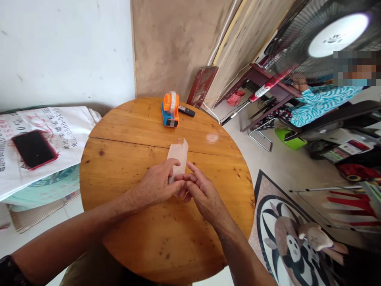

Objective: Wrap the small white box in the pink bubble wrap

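A small pale paper packet (179,155) lies flat on a round wooden table (125,167). My left hand (157,183) rests on the packet's near end, its fingers curled down onto the paper. My right hand (202,192) meets it from the right, fingers pressed against the packet's near edge beside the left fingertips. The near end of the packet is hidden under both hands. An orange and blue tape dispenser (170,109) stands at the far side of the table, with a small black device (187,111) lying just to its right.
A black phone in a red case (34,149) lies on printed white sacks (53,131) to the left. A large fan (324,35) stands at the upper right, with a seated person in a teal patterned top (321,101) behind it. A panda mat (285,234) covers the floor at right.
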The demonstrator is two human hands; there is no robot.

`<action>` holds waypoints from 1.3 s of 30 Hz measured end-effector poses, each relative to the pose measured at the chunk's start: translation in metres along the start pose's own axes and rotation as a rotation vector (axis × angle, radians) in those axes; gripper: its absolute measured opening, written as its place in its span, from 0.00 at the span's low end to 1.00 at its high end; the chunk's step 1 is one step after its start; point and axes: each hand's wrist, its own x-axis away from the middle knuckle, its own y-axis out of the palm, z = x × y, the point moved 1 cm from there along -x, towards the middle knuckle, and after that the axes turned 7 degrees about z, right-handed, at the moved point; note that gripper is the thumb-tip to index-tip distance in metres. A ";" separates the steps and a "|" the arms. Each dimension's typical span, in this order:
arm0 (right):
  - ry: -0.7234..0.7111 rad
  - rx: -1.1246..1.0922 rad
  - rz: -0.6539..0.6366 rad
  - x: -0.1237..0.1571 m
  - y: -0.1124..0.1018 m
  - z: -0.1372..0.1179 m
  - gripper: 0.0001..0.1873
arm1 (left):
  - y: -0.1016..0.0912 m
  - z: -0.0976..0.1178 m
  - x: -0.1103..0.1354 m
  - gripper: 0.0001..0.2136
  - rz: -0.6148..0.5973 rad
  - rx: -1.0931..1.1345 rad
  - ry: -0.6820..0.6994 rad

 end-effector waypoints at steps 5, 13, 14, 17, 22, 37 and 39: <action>-0.017 0.026 -0.074 -0.004 -0.006 -0.005 0.33 | 0.005 -0.005 -0.002 0.12 0.001 -0.062 0.116; -0.363 0.289 0.210 -0.069 -0.044 -0.016 0.20 | 0.001 -0.003 -0.002 0.12 -0.026 -0.157 0.143; -0.400 0.332 0.175 -0.082 -0.048 -0.017 0.22 | 0.001 -0.003 -0.002 0.12 -0.022 -0.174 0.163; -0.438 0.416 0.014 -0.114 -0.051 -0.022 0.28 | 0.000 -0.004 -0.003 0.12 0.039 -0.194 0.250; -0.438 0.496 -0.180 -0.137 -0.048 -0.028 0.25 | 0.002 -0.009 -0.005 0.21 0.079 -0.130 0.308; -0.522 0.367 -0.323 -0.135 -0.058 -0.034 0.10 | 0.010 -0.020 -0.011 0.36 -0.116 -0.094 0.141; -0.545 0.432 -0.355 -0.138 -0.052 -0.036 0.09 | 0.010 -0.021 -0.012 0.36 -0.120 -0.094 0.149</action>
